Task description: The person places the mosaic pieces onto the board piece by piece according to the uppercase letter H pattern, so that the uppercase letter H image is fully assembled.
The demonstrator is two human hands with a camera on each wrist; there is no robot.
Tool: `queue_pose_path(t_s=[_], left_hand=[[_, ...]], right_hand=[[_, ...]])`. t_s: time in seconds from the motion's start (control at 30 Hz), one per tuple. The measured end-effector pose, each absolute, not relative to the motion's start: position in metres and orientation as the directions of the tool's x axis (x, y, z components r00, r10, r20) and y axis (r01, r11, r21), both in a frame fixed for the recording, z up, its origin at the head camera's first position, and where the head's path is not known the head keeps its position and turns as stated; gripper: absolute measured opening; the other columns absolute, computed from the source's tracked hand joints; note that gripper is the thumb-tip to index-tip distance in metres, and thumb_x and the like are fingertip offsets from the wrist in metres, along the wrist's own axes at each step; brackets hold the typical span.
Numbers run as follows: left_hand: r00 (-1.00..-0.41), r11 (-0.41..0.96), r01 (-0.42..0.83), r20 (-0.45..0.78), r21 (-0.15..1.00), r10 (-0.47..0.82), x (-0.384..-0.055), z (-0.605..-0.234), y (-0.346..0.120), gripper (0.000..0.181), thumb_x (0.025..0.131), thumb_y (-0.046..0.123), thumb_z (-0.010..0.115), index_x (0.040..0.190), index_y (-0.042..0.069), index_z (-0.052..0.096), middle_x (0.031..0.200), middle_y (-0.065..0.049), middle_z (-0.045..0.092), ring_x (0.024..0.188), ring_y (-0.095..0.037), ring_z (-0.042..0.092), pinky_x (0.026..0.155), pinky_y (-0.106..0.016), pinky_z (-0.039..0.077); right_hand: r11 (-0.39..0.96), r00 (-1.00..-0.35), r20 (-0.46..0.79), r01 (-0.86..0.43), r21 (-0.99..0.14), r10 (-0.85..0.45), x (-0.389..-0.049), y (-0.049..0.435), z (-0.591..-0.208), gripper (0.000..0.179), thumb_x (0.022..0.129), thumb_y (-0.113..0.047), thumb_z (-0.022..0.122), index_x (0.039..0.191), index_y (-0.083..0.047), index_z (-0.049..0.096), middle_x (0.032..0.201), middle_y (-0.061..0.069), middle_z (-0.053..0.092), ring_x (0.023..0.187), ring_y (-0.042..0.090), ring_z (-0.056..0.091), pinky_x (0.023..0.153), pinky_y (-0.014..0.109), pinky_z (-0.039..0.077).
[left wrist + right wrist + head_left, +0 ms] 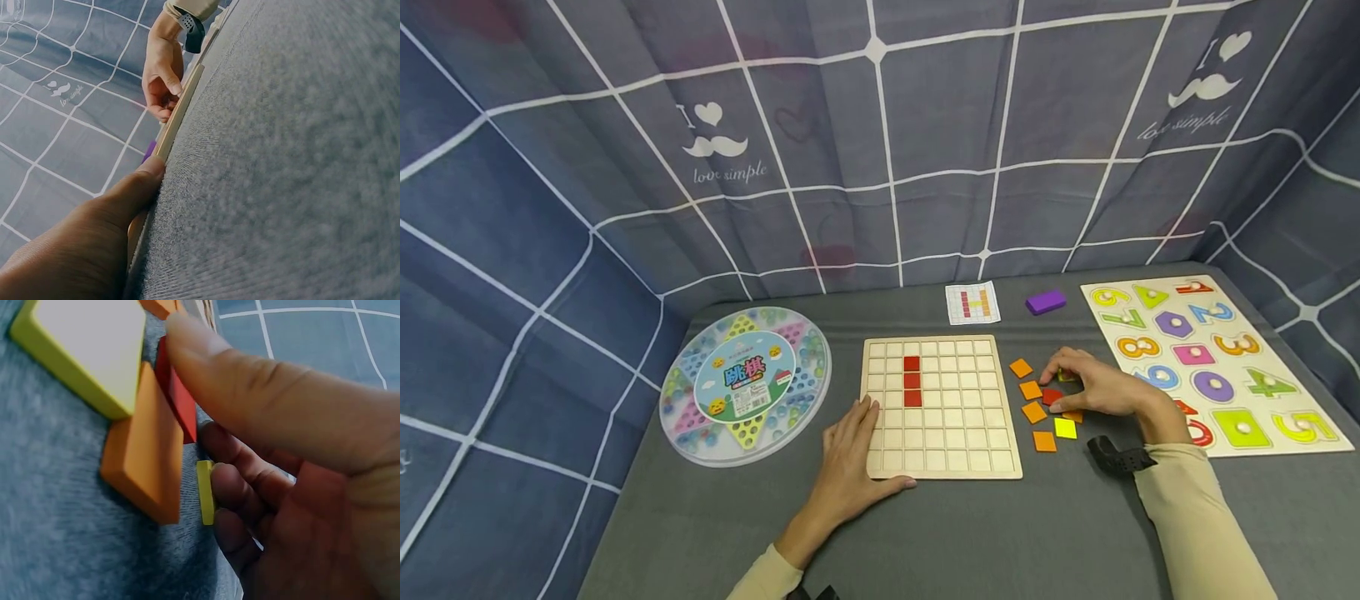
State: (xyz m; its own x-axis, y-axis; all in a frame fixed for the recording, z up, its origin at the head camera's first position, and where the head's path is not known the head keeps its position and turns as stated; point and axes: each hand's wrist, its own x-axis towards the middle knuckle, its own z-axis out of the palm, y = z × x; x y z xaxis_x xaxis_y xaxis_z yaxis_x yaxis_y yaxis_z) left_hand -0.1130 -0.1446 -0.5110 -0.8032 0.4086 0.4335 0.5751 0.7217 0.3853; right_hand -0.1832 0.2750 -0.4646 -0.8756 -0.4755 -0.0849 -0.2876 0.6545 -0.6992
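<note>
The wooden grid board (955, 442) lies flat, with a short column of red tiles (912, 381) in its cells. My left hand (846, 458) rests at its near left corner, fingers straight along the left edge and thumb along the near edge. In the left wrist view, the thumb (134, 190) touches the board's edge (181, 109). Right of the board, my right hand (1105, 387) pinches a red tile (1052, 397) between thumb and forefinger, low among loose tiles. Around it lie several orange tiles (1033, 412) and a yellow tile (1065, 428). Another yellow tile (205, 492) sits by the curled fingers.
Behind the board lie a printed pattern card (973, 303) and a purple block (1046, 302). A round Chinese checkers set (745, 454) is at left. A number-and-shape puzzle board (1285, 350) lies at right, close to the right forearm. A grid-patterned curtain (940, 117) hangs behind the table.
</note>
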Motion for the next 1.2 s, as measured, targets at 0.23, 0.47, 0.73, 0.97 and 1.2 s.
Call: queue_pose_path(t_s=[0.23, 0.47, 0.73, 0.97, 1.2], left_hand=[[-0.804, 0.722, 0.574, 0.43, 0.385, 0.41, -0.1132, -0.5105, -0.1451, 0.115, 0.066, 0.072, 0.075, 0.148, -0.001, 0.04, 0.152, -0.021, 0.039, 0.136, -0.039, 0.041, 0.095, -0.051, 0.032], [-0.807, 0.727, 0.571, 0.427, 0.383, 0.408, -0.1137, -0.5093, -0.1442, 0.115, 0.065, 0.069, 0.078, 0.147, -0.001, 0.04, 0.152, -0.02, 0.04, 0.137, -0.038, 0.041, 0.095, -0.051, 0.033], [-0.807, 0.729, 0.571, 0.425, 0.378, 0.411, -0.113, -0.5088, -0.1437, 0.115, 0.063, 0.066, 0.081, 0.147, -0.001, 0.04, 0.151, -0.021, 0.04, 0.136, -0.04, 0.042, 0.094, -0.051, 0.033], [-0.828, 0.73, 0.548, 0.388, 0.409, 0.405, -0.1123, -0.5076, -0.1437, 0.116, 0.062, 0.064, 0.083, 0.149, 0.0, 0.038, 0.153, -0.02, 0.038, 0.138, -0.038, 0.04, 0.097, -0.051, 0.031], [-0.814, 0.723, 0.565, 0.413, 0.398, 0.41, -0.1127, -0.5091, -0.1445, 0.116, 0.064, 0.067, 0.08, 0.148, -0.001, 0.039, 0.153, -0.02, 0.039, 0.137, -0.038, 0.041, 0.097, -0.051, 0.032]], right_hand=[[0.658, -0.899, -0.08, -0.253, -0.709, -0.431, -0.1833, 0.2754, -0.4666, 0.036, 0.076, -0.027, 0.085, 0.1, -0.011, 0.063, 0.112, 0.003, 0.049, 0.104, 0.017, 0.05, 0.092, 0.018, 0.041], [0.663, -0.898, -0.06, -0.275, -0.696, -0.436, -0.184, 0.2723, -0.4675, 0.022, 0.078, -0.016, 0.082, 0.091, -0.011, 0.064, 0.11, 0.006, 0.047, 0.103, 0.02, 0.053, 0.091, 0.022, 0.048], [0.629, -0.904, -0.013, -0.287, -0.722, -0.428, -0.1845, 0.273, -0.4682, 0.018, 0.083, -0.017, 0.079, 0.095, -0.012, 0.067, 0.107, 0.004, 0.054, 0.097, 0.01, 0.05, 0.087, 0.018, 0.044], [0.63, -0.912, -0.005, -0.279, -0.725, -0.409, -0.1869, 0.272, -0.4641, 0.023, 0.083, -0.017, 0.078, 0.104, -0.012, 0.068, 0.096, 0.001, 0.063, 0.084, 0.013, 0.052, 0.074, 0.023, 0.043], [0.604, -0.914, 0.034, -0.296, -0.74, -0.405, -0.1873, 0.2703, -0.4622, 0.023, 0.083, -0.012, 0.078, 0.103, -0.01, 0.069, 0.092, 0.001, 0.064, 0.077, 0.015, 0.054, 0.068, 0.024, 0.044]])
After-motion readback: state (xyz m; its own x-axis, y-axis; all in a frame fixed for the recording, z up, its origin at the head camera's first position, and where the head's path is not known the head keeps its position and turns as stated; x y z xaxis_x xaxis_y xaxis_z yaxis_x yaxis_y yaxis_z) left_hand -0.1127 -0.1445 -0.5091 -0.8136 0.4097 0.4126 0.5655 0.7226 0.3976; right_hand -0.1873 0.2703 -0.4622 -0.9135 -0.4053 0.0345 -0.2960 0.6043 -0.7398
